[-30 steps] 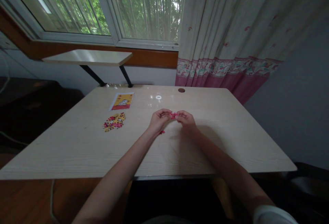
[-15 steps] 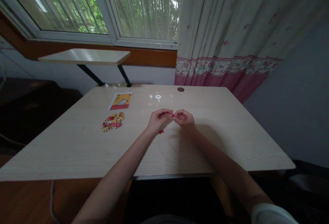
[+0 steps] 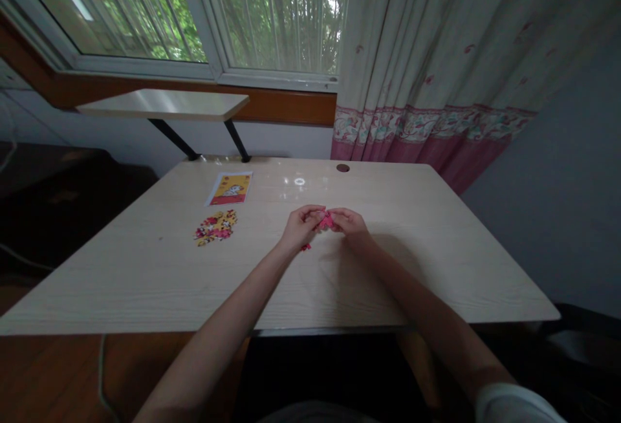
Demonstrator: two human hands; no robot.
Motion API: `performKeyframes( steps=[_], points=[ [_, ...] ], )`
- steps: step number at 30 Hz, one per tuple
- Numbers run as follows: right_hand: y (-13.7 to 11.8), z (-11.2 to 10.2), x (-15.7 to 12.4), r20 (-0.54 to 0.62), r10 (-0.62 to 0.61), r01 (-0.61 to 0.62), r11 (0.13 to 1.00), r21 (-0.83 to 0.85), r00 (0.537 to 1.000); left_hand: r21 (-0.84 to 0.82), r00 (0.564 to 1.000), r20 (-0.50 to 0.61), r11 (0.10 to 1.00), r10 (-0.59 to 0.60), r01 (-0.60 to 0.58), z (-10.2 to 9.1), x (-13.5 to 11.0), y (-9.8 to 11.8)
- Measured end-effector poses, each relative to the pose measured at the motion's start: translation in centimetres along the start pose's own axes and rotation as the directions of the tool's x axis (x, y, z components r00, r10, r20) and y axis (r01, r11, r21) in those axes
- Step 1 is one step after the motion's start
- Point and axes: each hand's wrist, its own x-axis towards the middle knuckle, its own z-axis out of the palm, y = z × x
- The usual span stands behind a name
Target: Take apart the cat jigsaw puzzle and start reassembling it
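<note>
**Fingertips drawn closer, pink bit now bunched between both hands**

Compared with half a second back, the two hands have pulled a touch tighter together, and the pink pieces [image 3: 326,220] show as one small clump instead of a thin strip. Everything else on the surface [image 3: 388,281] sits where it was.

So right now: the left hand [image 3: 299,226] and the right hand [image 3: 352,224] meet at the middle of the surface, just above it. Each grip is pressed together on the pink pieces, thumb against fingers, from either side. To me it looks like the fiddly fitting stage, where small jigsaw-type bits get lined up edge to edge. They're too small for me to tell whether they've actually locked. Getting them seated would call for tiny, careful alignment rather than force, I reckon.

One stray red piece [image 3: 305,248] lies on the surface right under the left wrist, easy to brush off.

Off to the left, well apart from the hands, there's a loose pile of pieces [image 3: 216,227] in pink and yellow, with a picture card [image 3: 229,188] just beyond it. A cable hole [image 3: 343,167] sits near the far edge. Behind that are a small shelf [image 3: 165,105], the window [image 3: 272,15] and a curtain [image 3: 436,54]. Nothing blocks the hands, though the light is pretty dim.
</note>
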Motion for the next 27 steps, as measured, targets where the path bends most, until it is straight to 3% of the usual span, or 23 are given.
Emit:
performKeyframes(
  steps=[6, 12, 18, 23, 27],
  points=[
    [0.04, 0.15, 0.00, -0.014, -0.063, 0.063, 0.998, -0.020, 0.998, -0.011, 0.999, -0.034, 1.000, -0.011, 0.011, -0.17, 0.27, -0.44],
    [0.24, -0.11, 0.37, -0.029, 0.020, -0.019, 0.999, 0.026, 0.999, -0.112, 0.998, -0.022, 0.992, -0.052, 0.049, -0.08, 0.42, -0.86],
    [0.39, -0.20, 0.28, -0.046, -0.111, 0.106, 0.990, -0.091, 0.993, -0.264, 0.984, -0.011, 0.950, -0.179, 0.170, -0.02, 0.22, -0.60],
    [0.40, -0.09, -0.18, -0.047, -0.301, 0.281, 0.928, -0.247, 0.952, -0.372, 0.938, 0.095, 0.862, -0.335, 0.345, -0.20, -0.07, -0.06],
    [0.41, 0.05, -0.19, -0.060, -0.318, 0.294, 0.924, -0.246, 0.946, -0.455, 0.907, 0.243, 0.785, -0.345, 0.420, -0.49, -0.07, 0.04]
  ],
)
